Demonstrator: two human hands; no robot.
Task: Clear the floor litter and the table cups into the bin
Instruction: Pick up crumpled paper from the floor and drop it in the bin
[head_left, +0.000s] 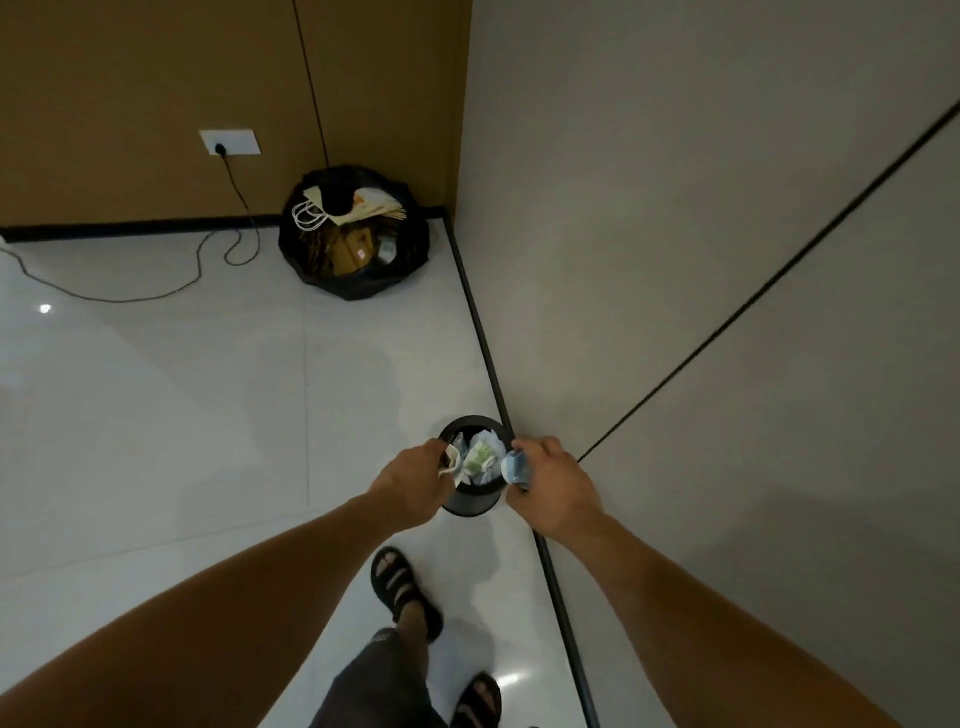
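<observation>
A small round black bin (470, 506) stands on the white floor beside the wall, with crumpled white and green litter (480, 456) inside it. My left hand (413, 486) hovers over the bin's left rim and grips a crumpled white piece of paper (451, 461). Over the right rim, my right hand (553, 488) holds a crumpled blue and white piece of litter (514, 467). Both pieces hang above the bin's opening.
A large black rubbish bag (356, 234) full of paper bags and boxes sits in the far corner. A black cable (130, 291) runs from a wall socket (229, 142) across the floor. The grey wall (727, 260) stands close on the right. My sandalled feet (405, 592) are below.
</observation>
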